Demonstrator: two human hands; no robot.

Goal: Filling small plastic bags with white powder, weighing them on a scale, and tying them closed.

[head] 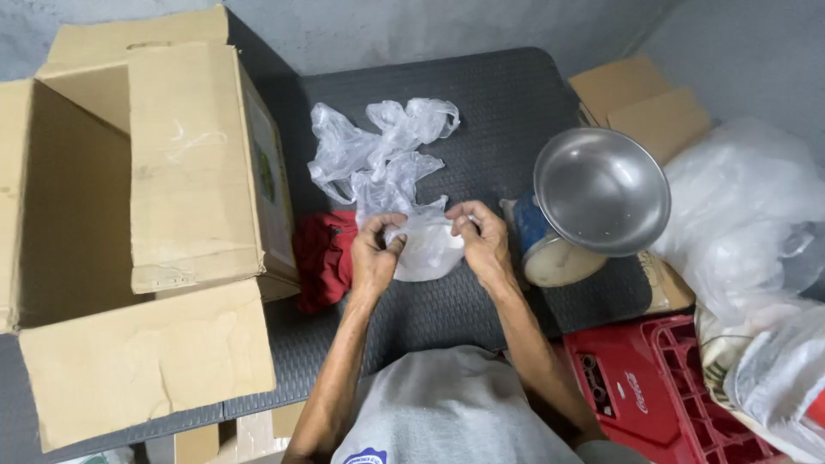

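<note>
**A:** So what's each hand on here?

**B:** Both are on the same thing, a small clear plastic bag [423, 245] held just above the dark textured counter [507, 94], about mid-frame. The left hand [375, 251] has its fingers [394, 243] curled shut on the bag's left edge, and the right hand [483, 238] pinches the right edge with its fingers [460, 225] closed on the plastic. The bag is stretched between the two (can't tell if anything is inside it, it's too see-through and crumpled).

**A:** And the mess behind it?

**B:** That's a loose pile of crumpled clear bags [382, 146] lying on the counter just past the hands, touching or nearly touching the held bag's top. Left of the hands there's a red cloth [324, 258] tucked against a big open cardboard box [193, 163] with its flaps out. To the right, near the right hand, sits a weighing scale with a blue body [537, 245] and a round metal pan [601, 189] on top. Further right is a heap of large plastic sacks [756, 223], and a red plastic crate [662, 391] sits below that, beside the person's right forearm. Flat cardboard pieces [640, 99] lie behind the pan.
</note>
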